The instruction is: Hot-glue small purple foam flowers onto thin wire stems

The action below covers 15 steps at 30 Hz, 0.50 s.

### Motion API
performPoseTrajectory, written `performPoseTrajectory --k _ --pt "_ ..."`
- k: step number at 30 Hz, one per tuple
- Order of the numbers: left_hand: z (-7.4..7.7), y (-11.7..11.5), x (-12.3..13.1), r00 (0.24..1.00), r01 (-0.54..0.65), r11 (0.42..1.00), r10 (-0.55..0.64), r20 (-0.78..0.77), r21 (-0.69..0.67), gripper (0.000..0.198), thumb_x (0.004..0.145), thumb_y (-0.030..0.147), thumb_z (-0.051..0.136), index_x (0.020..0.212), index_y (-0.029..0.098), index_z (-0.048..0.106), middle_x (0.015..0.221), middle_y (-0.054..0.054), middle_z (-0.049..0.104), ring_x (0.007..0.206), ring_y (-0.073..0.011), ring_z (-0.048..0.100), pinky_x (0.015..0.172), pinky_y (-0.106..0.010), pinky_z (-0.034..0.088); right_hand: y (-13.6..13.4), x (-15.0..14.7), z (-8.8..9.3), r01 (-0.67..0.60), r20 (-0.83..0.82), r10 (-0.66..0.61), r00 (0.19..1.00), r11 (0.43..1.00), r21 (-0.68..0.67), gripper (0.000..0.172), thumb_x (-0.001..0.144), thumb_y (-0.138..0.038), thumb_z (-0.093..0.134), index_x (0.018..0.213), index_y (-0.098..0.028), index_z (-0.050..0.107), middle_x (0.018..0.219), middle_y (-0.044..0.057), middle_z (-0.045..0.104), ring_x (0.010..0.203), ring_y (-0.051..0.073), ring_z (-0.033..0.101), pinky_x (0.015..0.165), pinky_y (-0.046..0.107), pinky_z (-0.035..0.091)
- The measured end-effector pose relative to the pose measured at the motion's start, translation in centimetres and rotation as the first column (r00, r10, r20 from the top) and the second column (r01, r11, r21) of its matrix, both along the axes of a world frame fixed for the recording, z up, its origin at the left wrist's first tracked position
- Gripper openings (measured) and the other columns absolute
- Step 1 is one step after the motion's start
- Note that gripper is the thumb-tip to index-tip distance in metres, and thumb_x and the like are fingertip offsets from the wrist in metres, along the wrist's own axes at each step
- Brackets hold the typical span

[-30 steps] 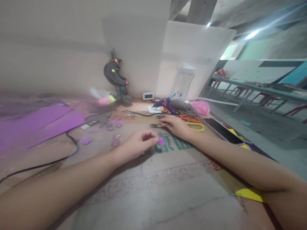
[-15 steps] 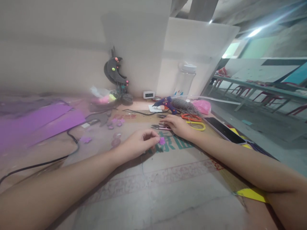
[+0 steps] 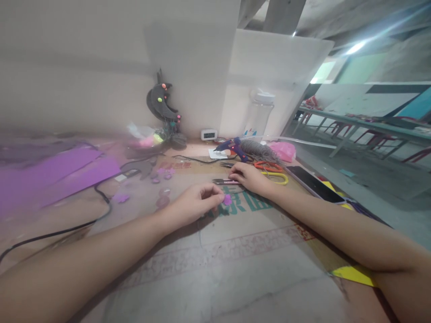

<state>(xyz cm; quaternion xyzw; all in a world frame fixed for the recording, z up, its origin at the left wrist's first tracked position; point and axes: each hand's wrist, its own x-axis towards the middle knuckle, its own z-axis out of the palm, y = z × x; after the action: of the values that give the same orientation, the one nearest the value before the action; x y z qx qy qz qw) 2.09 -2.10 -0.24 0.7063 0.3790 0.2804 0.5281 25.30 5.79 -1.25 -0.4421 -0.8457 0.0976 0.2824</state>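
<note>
Between the thumb and fingertips of my left hand [image 3: 200, 201] is a small purple paper flower [image 3: 227, 199], pinched just above the table. Right of it, my right hand [image 3: 249, 177] lies with bent fingers over a pair of yellow-handled scissors [image 3: 279, 179]. Their blades point left from under the fingers, and the hand hides their middle. Orange-handled scissors [image 3: 267, 166] lie just behind that hand. Several more purple flowers [image 3: 164, 173] rest behind my left hand, and another purple flower [image 3: 120, 198] lies farther left.
A blue glue gun [image 3: 232, 147] lies at the back beside grey yarn [image 3: 257, 148]. Behind them stands a clear bottle [image 3: 259, 114]. A phone [image 3: 314, 183] is at the right edge. Purple sheets [image 3: 84, 175] and a black cable [image 3: 107, 202] occupy the left. A small clock [image 3: 209, 134] stands by the wall.
The view has shifted slightly. Both hands keep nearly the same places, and the purple flower stays in my left fingertips. The blades by my right hand look closer together.
</note>
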Motion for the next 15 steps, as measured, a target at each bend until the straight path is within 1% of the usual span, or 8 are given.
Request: performPoseTrajectory --k 4,7,8,10,11,13,14,15 --pt "-0.2 0.0 -0.1 1.000 0.003 1.000 -0.003 0.020 0.003 0.026 0.085 0.044 0.058 0.085 0.018 0.062 0.065 0.002 0.058 0.056 -0.0100 0.049 0.049 -0.020 0.034 -0.9 -0.2 0.4 0.054 -0.111 -0.043 0.993 0.993 0.100 0.011 0.090 -0.023 0.050 0.082 -0.019 0.056 0.079 0.003 0.061 0.074 0.017 0.054 0.069 0.029 0.042" --pt "-0.2 -0.1 0.0 0.998 -0.024 1.000 0.025 0.054 -0.015 0.026 0.085 0.044 0.059 0.083 0.018 0.060 0.064 0.002 0.057 0.055 -0.0098 0.049 0.049 -0.021 0.034 -2.2 -0.6 2.0 0.052 -0.229 -0.024 0.973 0.991 0.120 0.016 0.091 -0.030 0.051 0.079 -0.020 0.052 0.077 0.002 0.058 0.073 0.016 0.052 0.069 0.029 0.042" --pt "-0.2 0.0 0.0 0.995 -0.062 0.998 0.063 0.074 -0.016 0.026 0.085 0.044 0.059 0.082 0.018 0.060 0.064 0.002 0.056 0.055 -0.0097 0.048 0.049 -0.021 0.035 -2.9 -0.7 2.8 0.027 -0.264 -0.002 0.964 0.995 0.092 0.020 0.092 -0.033 0.050 0.076 -0.020 0.051 0.075 0.001 0.057 0.071 0.016 0.052 0.069 0.029 0.042" --pt "-0.1 0.1 -0.1 0.976 -0.184 0.983 0.183 0.115 -0.005 0.026 0.084 0.044 0.059 0.081 0.018 0.059 0.064 0.001 0.057 0.056 -0.0101 0.049 0.051 -0.021 0.036 -4.5 -1.1 4.5 -0.098 -0.342 0.087 0.936 0.995 -0.015 0.034 0.097 -0.040 0.041 0.070 -0.020 0.049 0.067 0.000 0.054 0.065 0.014 0.052 0.065 0.028 0.043" --pt "0.0 0.2 -0.1 0.960 -0.251 0.968 0.249 0.127 -0.003 0.026 0.084 0.044 0.059 0.082 0.018 0.059 0.066 0.001 0.058 0.057 -0.0104 0.050 0.052 -0.022 0.037 -5.4 -1.3 5.3 -0.163 -0.367 0.132 0.921 0.985 -0.054 0.041 0.098 -0.044 0.039 0.067 -0.020 0.049 0.062 -0.001 0.052 0.060 0.013 0.050 0.062 0.027 0.042" --pt "0.1 0.5 -0.1 0.930 -0.347 0.938 0.345 0.126 0.001 0.027 0.084 0.044 0.059 0.085 0.018 0.059 0.071 -0.001 0.061 0.060 -0.0110 0.052 0.054 -0.022 0.038 -7.3 -1.8 6.6 -0.317 -0.318 0.260 0.912 0.937 -0.144 0.053 0.099 -0.049 0.034 0.058 -0.020 0.051 0.055 0.000 0.051 0.054 0.012 0.049 0.055 0.026 0.041" --pt "0.2 0.6 -0.2 0.922 -0.372 0.928 0.368 0.123 0.007 0.027 0.083 0.044 0.059 0.085 0.018 0.060 0.073 -0.001 0.062 0.061 -0.0111 0.052 0.055 -0.023 0.038 -8.1 -2.1 6.9 -0.359 -0.291 0.301 0.908 0.918 -0.171 0.053 0.099 -0.049 0.036 0.059 -0.019 0.053 0.055 0.000 0.052 0.051 0.011 0.049 0.053 0.025 0.040" --pt "0.3 0.7 -0.2 0.918 -0.384 0.923 0.380 0.119 0.016 0.027 0.083 0.044 0.060 0.084 0.017 0.060 0.076 -0.002 0.062 0.062 -0.0110 0.052 0.056 -0.023 0.039 -8.7 -2.4 7.1 -0.345 -0.267 0.293 0.918 0.923 -0.171 0.046 0.098 -0.046 0.041 0.064 -0.019 0.057 0.057 -0.001 0.054 0.051 0.011 0.050 0.052 0.025 0.040"
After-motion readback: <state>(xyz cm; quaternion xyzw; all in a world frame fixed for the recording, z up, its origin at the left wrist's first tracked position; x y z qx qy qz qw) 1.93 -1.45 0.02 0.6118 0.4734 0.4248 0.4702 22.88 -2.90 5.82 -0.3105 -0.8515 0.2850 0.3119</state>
